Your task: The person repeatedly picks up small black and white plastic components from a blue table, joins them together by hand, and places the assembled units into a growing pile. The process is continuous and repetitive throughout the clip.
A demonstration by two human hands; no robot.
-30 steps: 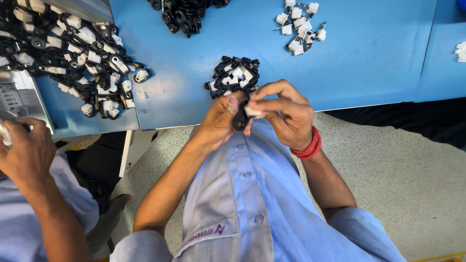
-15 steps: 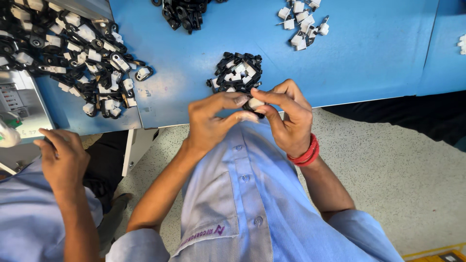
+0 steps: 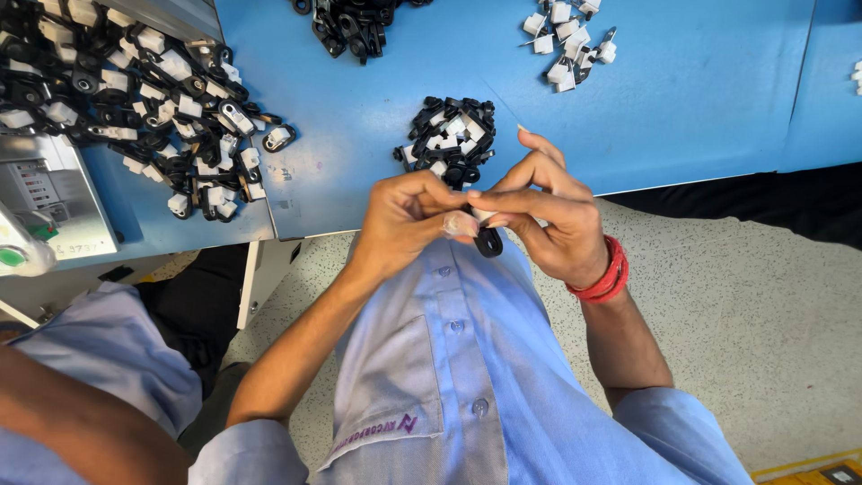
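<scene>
Both hands meet just off the near edge of the blue table (image 3: 718, 108), above the person's light blue shirt (image 3: 467, 377), and they share one small piece. The left hand (image 3: 404, 220) comes in from the left with its fingertips (image 3: 453, 224) pinched together on the white end of the piece. The right hand (image 3: 548, 220) comes in from the right, its thumb and forefinger closed on the same spot from the other side, while its remaining fingers fan up towards the table edge.

The black ring clip (image 3: 488, 242) hangs just below that shared pinch, touching the fingertips of both hands. Its round end points down and towards the person's chest, away from the table. Its long axis seems to run from the pinch down to the ring (how far the white part extends under the fingers is hidden). Neither hand is clearly nearer; the clip sits between them, a shade towards the right hand's thumb.

On the table, just beyond the knuckles and close to the near edge, lies a small heap of black and white parts (image 3: 449, 144). A larger spread of the same kind (image 3: 153, 99) fills the left side, a black pile (image 3: 346, 22) sits at the far edge, and a cluster of white pieces (image 3: 570, 40) lies further right. A red band (image 3: 611, 274) circles the right wrist. Another person's sleeve (image 3: 99, 359) shows at the lower left.
</scene>
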